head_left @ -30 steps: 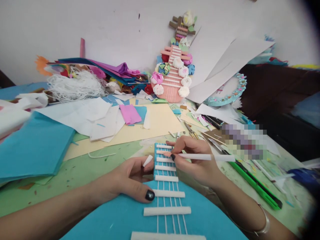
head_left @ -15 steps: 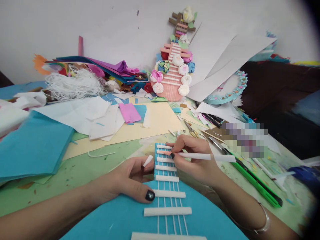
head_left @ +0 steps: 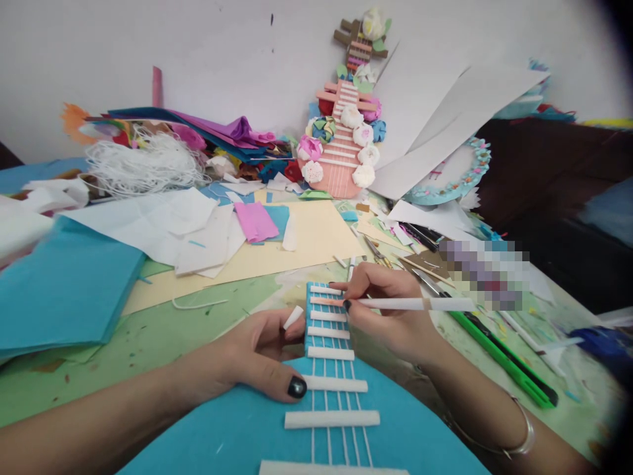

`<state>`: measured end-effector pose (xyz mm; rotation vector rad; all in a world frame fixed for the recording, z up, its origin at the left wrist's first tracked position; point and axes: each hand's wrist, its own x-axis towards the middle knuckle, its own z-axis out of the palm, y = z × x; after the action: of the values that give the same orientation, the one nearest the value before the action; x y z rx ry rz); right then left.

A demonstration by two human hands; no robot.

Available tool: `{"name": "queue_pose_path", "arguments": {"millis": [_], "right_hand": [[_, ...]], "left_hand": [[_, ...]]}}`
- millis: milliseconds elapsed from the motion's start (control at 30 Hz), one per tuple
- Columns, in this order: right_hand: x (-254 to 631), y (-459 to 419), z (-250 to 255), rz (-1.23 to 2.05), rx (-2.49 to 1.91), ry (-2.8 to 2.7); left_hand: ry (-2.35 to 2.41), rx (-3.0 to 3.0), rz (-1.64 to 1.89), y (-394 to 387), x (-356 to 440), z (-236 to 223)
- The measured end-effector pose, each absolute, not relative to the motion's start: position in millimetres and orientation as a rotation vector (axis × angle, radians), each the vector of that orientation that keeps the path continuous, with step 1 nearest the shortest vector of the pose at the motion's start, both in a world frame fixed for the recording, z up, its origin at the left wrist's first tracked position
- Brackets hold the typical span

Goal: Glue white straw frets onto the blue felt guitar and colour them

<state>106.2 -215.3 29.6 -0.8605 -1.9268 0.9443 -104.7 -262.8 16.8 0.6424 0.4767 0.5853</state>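
A blue guitar-shaped craft piece (head_left: 237, 432) fills the bottom of the view, with thin white strings and white crossbars (head_left: 331, 418) along its neck. My left hand (head_left: 264, 356) grips it on the left, thumb pressed on top by the neck's base, other fingers partly hidden. A small white paper piece (head_left: 293, 317) shows at those fingers; how it is held is unclear. Near the top of the neck, my right hand (head_left: 388, 313) pinches a slim white stick (head_left: 395, 303) pointing right. Left of the pinch, a peach-coloured tip (head_left: 329, 301) lies along the second crossbar.
A green utility knife (head_left: 509, 363) and scissors (head_left: 378, 254) lie at right. Blue paper sheets (head_left: 69, 284) are stacked at left, with white string (head_left: 146, 165) heaped behind. A pink guitar-shaped craft (head_left: 341, 142) with paper flowers leans against the wall.
My right hand has shifted slightly right, carrying the white stick with it. My left hand and the blue guitar piece stay almost where they were.
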Motion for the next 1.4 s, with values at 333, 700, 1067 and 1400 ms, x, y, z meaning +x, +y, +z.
{"name": "queue_pose_path", "arguments": {"millis": [333, 700, 1067, 1400], "right_hand": [[106.7, -214.2, 29.8, 1.008, -0.901, -1.941], [107.6, -213.1, 30.4, 1.033, -0.908, -1.934], [109.7, -210.4, 38.6, 1.206, -0.908, -1.755], [109.2, -203.5, 34.3, 1.597, -0.810, -1.680]], "left_hand": [[0.486, 0.650, 0.580, -262.6, -105.2, 14.7], [0.473, 0.632, 0.598, -263.8, -104.0, 12.3], [0.423, 0.618, 0.556, -267.6, -100.0, 15.1], [0.483, 0.553, 0.473, -275.2, -96.7, 12.5]]}}
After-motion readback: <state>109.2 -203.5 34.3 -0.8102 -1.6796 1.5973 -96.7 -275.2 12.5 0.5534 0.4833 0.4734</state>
